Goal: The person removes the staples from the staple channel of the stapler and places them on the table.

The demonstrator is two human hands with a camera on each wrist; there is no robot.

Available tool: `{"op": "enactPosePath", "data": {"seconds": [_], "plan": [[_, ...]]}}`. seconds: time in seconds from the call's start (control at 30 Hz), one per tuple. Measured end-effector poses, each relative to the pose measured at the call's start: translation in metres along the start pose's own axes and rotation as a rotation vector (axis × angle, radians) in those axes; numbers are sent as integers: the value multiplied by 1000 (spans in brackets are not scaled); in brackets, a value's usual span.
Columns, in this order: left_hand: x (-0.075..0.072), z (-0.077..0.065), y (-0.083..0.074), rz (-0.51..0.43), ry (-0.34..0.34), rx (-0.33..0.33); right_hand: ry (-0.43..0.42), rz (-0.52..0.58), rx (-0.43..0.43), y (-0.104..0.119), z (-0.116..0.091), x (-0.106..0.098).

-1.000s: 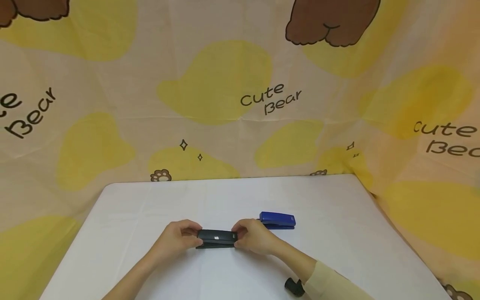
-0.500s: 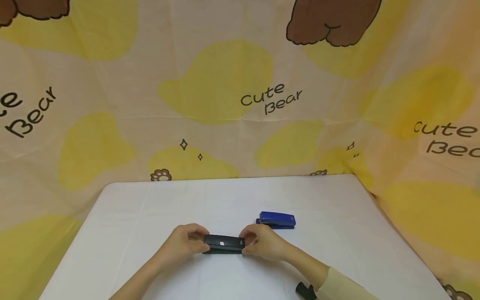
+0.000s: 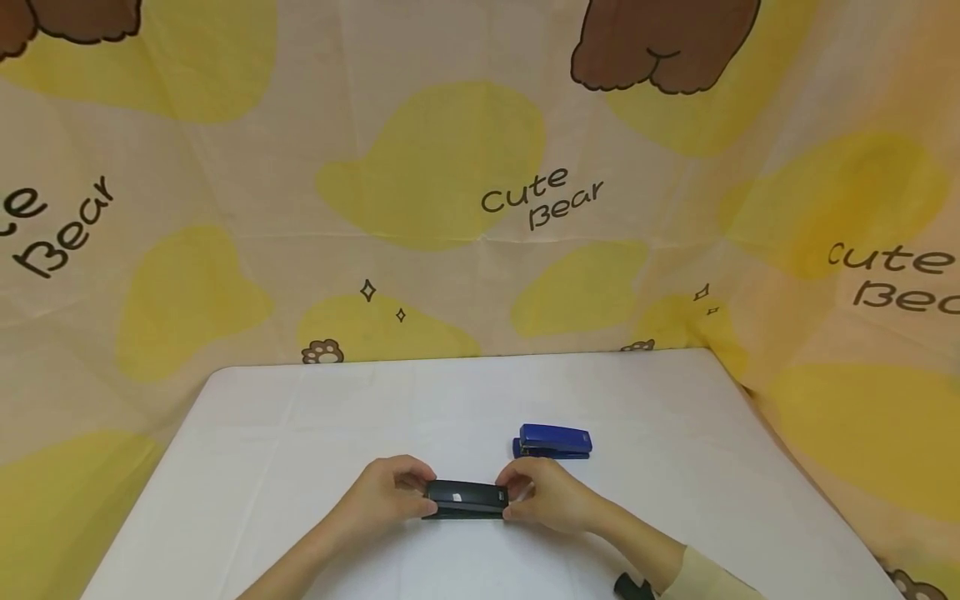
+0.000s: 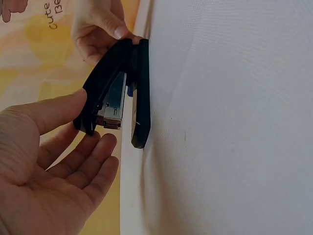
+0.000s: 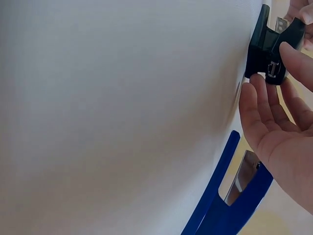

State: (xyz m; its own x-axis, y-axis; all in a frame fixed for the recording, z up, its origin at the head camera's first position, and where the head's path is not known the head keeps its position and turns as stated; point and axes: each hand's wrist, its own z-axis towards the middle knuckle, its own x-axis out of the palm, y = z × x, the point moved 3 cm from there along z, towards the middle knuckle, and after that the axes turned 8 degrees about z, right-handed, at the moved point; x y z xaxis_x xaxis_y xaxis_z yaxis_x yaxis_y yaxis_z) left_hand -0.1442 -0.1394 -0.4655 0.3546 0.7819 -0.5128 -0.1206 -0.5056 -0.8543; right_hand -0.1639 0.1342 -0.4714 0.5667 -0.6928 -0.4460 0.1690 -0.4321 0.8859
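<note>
A black stapler (image 3: 467, 497) with a small white mark on its side lies lengthwise between my two hands, its base along the tabletop. My left hand (image 3: 392, 493) pinches the front of its upper arm between thumb and fingers. At the hinge end, my right hand (image 3: 551, 496) grips it the same way, thumb on the near side. The left wrist view shows the jaws apart, with the metal magazine (image 4: 115, 98) visible between them. Just behind my right hand stands a blue stapler (image 3: 555, 439), untouched; its metal part (image 5: 243, 178) shows in the right wrist view.
The white tabletop (image 3: 360, 400) reaches back to a yellow patterned cloth (image 3: 435, 167) hanging behind and at the sides. A black object (image 3: 632, 587) sits by my right wrist, partly cut off at the bottom edge.
Both hands have moved right and a little nearer to me, bringing the black stapler along between them. The blue stapler has stayed in place.
</note>
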Motion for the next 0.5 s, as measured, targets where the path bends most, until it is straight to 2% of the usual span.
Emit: {"op": "enactPosePath", "data": {"seconds": [0.3, 0.5], "plan": [[10, 2, -6, 53, 12, 63, 17, 5, -6, -4, -8, -6], [14, 3, -10, 57, 5, 85, 18, -11, -6, -5, -11, -10]]}}
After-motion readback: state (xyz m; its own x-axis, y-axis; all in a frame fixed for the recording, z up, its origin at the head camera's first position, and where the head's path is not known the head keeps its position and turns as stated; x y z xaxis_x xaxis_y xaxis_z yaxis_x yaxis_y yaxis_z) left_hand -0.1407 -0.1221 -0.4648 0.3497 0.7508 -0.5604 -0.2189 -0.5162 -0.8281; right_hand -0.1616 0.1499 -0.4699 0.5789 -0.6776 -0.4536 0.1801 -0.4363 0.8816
